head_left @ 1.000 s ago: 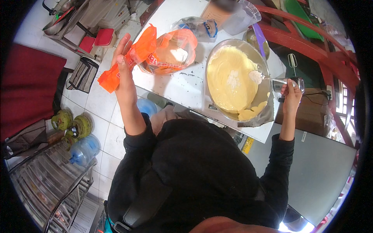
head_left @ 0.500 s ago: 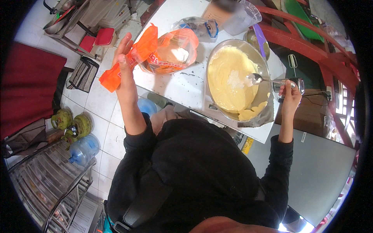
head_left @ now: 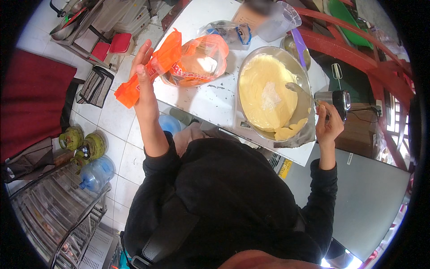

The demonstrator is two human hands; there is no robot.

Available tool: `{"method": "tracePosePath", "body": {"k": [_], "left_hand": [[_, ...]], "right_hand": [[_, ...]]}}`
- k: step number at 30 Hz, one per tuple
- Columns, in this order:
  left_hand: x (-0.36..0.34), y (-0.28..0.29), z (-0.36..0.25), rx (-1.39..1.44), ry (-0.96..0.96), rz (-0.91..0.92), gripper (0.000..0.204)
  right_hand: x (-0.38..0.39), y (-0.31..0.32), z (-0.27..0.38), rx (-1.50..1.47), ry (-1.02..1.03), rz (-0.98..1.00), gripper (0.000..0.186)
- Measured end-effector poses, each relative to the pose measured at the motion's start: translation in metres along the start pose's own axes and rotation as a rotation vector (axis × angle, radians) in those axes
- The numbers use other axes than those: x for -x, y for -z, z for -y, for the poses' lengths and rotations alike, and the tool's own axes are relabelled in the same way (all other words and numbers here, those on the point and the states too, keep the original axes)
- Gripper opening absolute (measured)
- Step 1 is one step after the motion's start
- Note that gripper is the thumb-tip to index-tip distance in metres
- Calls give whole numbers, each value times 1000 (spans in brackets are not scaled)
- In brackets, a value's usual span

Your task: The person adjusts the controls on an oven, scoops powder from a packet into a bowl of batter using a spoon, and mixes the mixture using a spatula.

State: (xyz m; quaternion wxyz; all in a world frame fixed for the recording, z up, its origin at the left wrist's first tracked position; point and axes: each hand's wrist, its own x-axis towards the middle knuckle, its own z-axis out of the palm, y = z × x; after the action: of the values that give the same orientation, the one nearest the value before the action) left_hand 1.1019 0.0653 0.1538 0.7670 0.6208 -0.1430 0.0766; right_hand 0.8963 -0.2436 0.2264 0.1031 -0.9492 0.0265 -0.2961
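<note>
A large metal bowl [head_left: 240,96] on the table holds pale yellow creamy batter [head_left: 264,69], with a small heap of white powder [head_left: 270,96] on top. My right hand [head_left: 330,123] is closed around the handle of a metal spoon [head_left: 299,91] at the bowl's right rim. The spoon is tipped on its side above the batter. To the left, my left hand [head_left: 144,83] grips the loose top of an orange plastic bag [head_left: 168,51] between thumb and fingers. The bag gapes, showing white powder inside.
Beside the bowl lies a hand mixer [head_left: 333,98]. A purple-handled tool [head_left: 300,45], a clear plastic jug [head_left: 280,22] and a clear plastic bag [head_left: 228,33] are at the table's far side. Water bottle [head_left: 97,172] and green gas cylinders [head_left: 93,145] stand on the floor at left.
The spoon has turned onto its side, and the white powder it carried now lies in a heap on the batter. My right hand has shifted slightly nearer me. My left hand stays put.
</note>
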Motion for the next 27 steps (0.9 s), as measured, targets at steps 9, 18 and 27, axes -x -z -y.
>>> {"method": "tracePosePath", "body": {"k": [9,18,27], "left_hand": [[-2,1,3,17,-18,-14,58],[2,3,6,14,4,-27,57],[3,2,3,-15,-35,5,57]], "right_hand": [[-15,5,-4,-161,-182,-30,10],[-91,-34,62,-755,-258,-99,17],[-120,-122,115,-467,436,125,12]]}}
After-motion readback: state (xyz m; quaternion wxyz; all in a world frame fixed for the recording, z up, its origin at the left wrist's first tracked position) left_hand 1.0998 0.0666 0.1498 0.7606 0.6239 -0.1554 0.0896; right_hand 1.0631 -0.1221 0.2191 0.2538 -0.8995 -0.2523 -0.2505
